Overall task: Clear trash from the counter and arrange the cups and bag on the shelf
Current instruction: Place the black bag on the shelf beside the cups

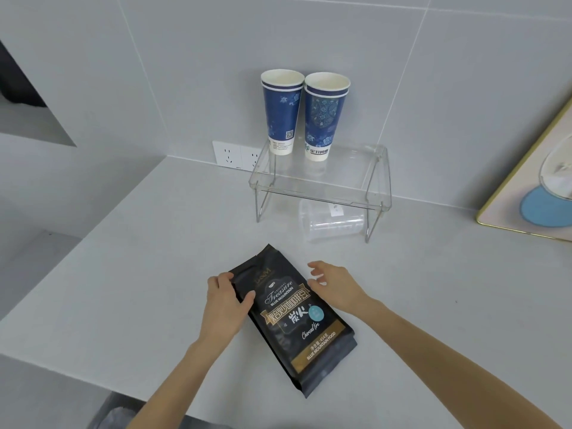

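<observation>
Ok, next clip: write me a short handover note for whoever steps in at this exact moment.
Left hand: fingers curled on the left edge of the coffee bag, gripping it.
Right hand: open, at the bag's right edge, not closed on it.
The bag lies flat on the counter.
Done: two blue paper cups stand upright, side by side, at the back left of the clear shelf.
Left: lift the bag onto the shelf. A clear plastic cup lies on its side under the shelf; deal with it too.
</observation>
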Demonstrator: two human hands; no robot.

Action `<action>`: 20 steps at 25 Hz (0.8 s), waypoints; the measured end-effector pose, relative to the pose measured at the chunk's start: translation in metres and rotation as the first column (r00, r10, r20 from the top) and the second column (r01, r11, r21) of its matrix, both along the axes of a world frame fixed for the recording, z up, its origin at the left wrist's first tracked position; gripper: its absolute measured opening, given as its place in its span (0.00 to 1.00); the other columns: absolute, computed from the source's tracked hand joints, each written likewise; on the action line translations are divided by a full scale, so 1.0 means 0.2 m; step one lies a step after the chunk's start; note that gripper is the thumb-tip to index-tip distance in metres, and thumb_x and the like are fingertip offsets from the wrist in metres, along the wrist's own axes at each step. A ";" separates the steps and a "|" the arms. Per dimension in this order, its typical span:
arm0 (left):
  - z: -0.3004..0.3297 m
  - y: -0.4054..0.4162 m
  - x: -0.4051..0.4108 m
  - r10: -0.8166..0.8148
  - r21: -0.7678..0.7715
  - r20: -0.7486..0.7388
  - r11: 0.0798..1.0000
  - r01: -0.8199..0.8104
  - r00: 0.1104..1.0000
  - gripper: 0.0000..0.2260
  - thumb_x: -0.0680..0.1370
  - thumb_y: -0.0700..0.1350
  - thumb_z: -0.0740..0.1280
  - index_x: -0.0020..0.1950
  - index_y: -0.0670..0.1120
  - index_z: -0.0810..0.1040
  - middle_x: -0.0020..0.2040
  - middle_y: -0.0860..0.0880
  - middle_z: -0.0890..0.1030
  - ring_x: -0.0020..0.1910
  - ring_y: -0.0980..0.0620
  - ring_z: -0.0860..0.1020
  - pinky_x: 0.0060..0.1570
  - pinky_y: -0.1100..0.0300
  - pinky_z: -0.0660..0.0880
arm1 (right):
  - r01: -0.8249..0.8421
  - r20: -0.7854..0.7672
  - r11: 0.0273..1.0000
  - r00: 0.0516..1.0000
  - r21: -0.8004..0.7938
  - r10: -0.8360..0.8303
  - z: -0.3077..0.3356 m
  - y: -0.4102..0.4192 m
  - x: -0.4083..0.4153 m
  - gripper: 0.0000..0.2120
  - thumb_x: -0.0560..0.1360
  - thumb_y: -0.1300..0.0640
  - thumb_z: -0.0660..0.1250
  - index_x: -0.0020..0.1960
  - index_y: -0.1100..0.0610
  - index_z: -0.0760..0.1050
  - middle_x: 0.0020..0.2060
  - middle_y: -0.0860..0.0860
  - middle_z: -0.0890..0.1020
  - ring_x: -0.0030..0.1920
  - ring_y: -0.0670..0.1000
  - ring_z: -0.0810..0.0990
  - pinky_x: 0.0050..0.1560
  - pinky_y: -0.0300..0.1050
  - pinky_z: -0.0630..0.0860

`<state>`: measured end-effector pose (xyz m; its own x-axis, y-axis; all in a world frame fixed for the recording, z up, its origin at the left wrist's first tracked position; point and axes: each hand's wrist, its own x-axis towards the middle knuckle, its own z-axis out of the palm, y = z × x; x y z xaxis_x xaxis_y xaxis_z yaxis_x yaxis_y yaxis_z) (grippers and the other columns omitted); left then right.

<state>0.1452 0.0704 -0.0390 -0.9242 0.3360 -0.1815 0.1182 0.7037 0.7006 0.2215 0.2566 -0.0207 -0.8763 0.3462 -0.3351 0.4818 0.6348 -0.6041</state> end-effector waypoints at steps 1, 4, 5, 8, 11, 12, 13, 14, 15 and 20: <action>-0.01 0.00 0.01 0.022 0.012 0.056 1.000 -0.022 0.998 0.23 0.73 0.44 0.66 0.63 0.37 0.63 0.60 0.39 0.69 0.46 0.46 0.73 0.48 0.56 0.71 | 0.016 0.013 1.000 1.000 -0.021 -0.016 -0.01 -0.01 0.00 0.20 0.77 0.54 0.60 0.68 0.58 0.64 0.63 0.57 0.77 0.61 0.55 0.75 0.62 0.47 0.72; -0.02 0.00 0.03 0.079 0.172 0.352 0.974 -0.147 0.933 0.20 0.74 0.45 0.66 0.60 0.38 0.65 0.54 0.41 0.75 0.46 0.45 0.76 0.42 0.56 0.76 | 0.042 0.034 0.998 0.999 -0.039 -0.040 -0.04 -0.03 0.00 0.19 0.77 0.52 0.61 0.65 0.59 0.69 0.60 0.57 0.79 0.59 0.54 0.77 0.58 0.46 0.74; -0.02 0.00 0.04 0.088 0.215 0.426 0.957 -0.195 0.901 0.18 0.74 0.45 0.66 0.58 0.38 0.67 0.53 0.41 0.76 0.48 0.45 0.77 0.39 0.58 0.76 | 0.051 0.035 0.998 0.998 -0.035 -0.050 -0.04 -0.03 0.00 0.18 0.77 0.52 0.61 0.63 0.59 0.70 0.59 0.57 0.79 0.59 0.54 0.77 0.57 0.45 0.74; -0.02 0.01 0.07 0.103 0.224 0.502 0.944 -0.244 0.859 0.11 0.75 0.46 0.65 0.51 0.40 0.72 0.50 0.42 0.78 0.47 0.46 0.78 0.34 0.59 0.79 | 0.127 0.019 0.990 0.992 -0.061 -0.126 -0.06 -0.05 -0.01 0.16 0.76 0.53 0.63 0.60 0.60 0.73 0.58 0.58 0.80 0.57 0.54 0.78 0.54 0.43 0.73; -0.02 0.01 0.08 0.061 0.186 0.529 0.965 -0.185 0.846 0.08 0.76 0.48 0.63 0.45 0.43 0.74 0.47 0.42 0.79 0.43 0.48 0.80 0.29 0.61 0.80 | 0.224 -0.014 0.969 0.974 -0.100 -0.226 -0.07 -0.07 -0.02 0.14 0.75 0.54 0.64 0.56 0.61 0.75 0.55 0.58 0.82 0.55 0.54 0.79 0.50 0.41 0.71; -0.01 0.01 0.08 0.063 0.200 0.538 0.959 -0.200 0.841 0.07 0.76 0.47 0.63 0.44 0.43 0.74 0.45 0.43 0.80 0.40 0.49 0.80 0.27 0.62 0.80 | 0.246 -0.026 0.963 0.968 -0.105 -0.250 -0.07 -0.07 -0.01 0.13 0.74 0.54 0.65 0.55 0.61 0.75 0.54 0.58 0.82 0.54 0.54 0.79 0.50 0.41 0.71; 0.00 0.01 0.08 0.072 0.224 0.553 0.947 -0.232 0.830 0.06 0.76 0.45 0.64 0.43 0.43 0.73 0.44 0.43 0.79 0.38 0.49 0.79 0.26 0.64 0.79 | 0.261 -0.037 0.960 0.963 -0.105 -0.266 -0.06 -0.07 0.00 0.12 0.74 0.55 0.65 0.55 0.61 0.75 0.53 0.57 0.82 0.53 0.54 0.79 0.49 0.42 0.71; 0.01 0.02 0.08 0.079 0.257 0.576 0.928 -0.271 0.814 0.05 0.75 0.44 0.64 0.41 0.44 0.72 0.42 0.43 0.80 0.36 0.50 0.79 0.24 0.65 0.78 | 0.270 -0.047 0.957 0.960 -0.103 -0.276 -0.06 -0.07 0.01 0.12 0.74 0.55 0.65 0.54 0.61 0.75 0.53 0.57 0.82 0.51 0.53 0.79 0.48 0.41 0.71; 0.01 0.02 0.07 0.079 0.290 0.598 0.906 -0.308 0.798 0.06 0.75 0.43 0.64 0.39 0.44 0.71 0.41 0.43 0.80 0.35 0.50 0.79 0.23 0.66 0.78 | 0.277 -0.059 0.955 0.957 -0.103 -0.284 -0.05 -0.07 0.02 0.12 0.74 0.55 0.65 0.54 0.61 0.75 0.52 0.57 0.82 0.49 0.52 0.78 0.46 0.40 0.70; 0.08 0.07 0.09 0.036 0.387 0.557 0.873 -0.298 0.829 0.09 0.75 0.42 0.64 0.35 0.45 0.69 0.36 0.47 0.81 0.29 0.55 0.80 0.23 0.68 0.75 | 0.311 -0.117 0.942 0.938 -0.128 -0.326 -0.01 -0.04 0.08 0.06 0.75 0.55 0.64 0.47 0.58 0.71 0.43 0.51 0.77 0.45 0.47 0.74 0.34 0.30 0.66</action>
<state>0.1631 0.0854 -0.0221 -0.7811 0.3482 -0.5184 -0.4426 0.2770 0.8529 0.2377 0.2480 -0.0232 -0.7652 0.5838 -0.2714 0.5576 0.3904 -0.7326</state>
